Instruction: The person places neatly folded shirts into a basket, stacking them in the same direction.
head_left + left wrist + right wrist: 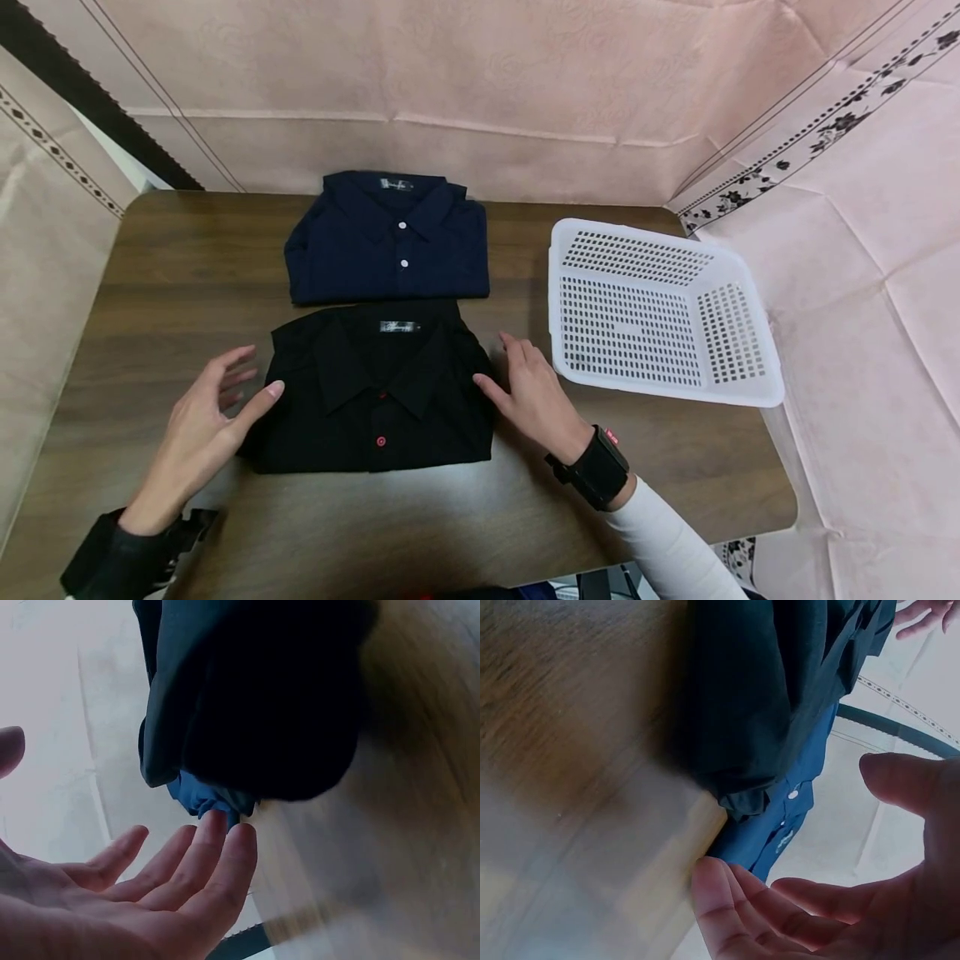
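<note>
A folded black shirt [435, 417] with red buttons lies collar-up on the wooden table. Behind it is a folded navy shirt [345, 258] with white buttons, its front edge close to the black collar. My left hand [206, 421] is at the black shirt's left side, fingers extended and thumb near the cloth. On the opposite side, my right hand [536, 400] is beside the shirt's right edge with thumb and fingers spread. Both wrist views show the black shirt's folded side, with relaxed fingers apart from it and nothing gripped.
A white perforated plastic basket [558, 333] stands at the right of the wooden table [337, 525]. Pale patterned cloth [450, 75] hangs along the back and both sides. A black watch-like device [596, 471] is on my right wrist.
</note>
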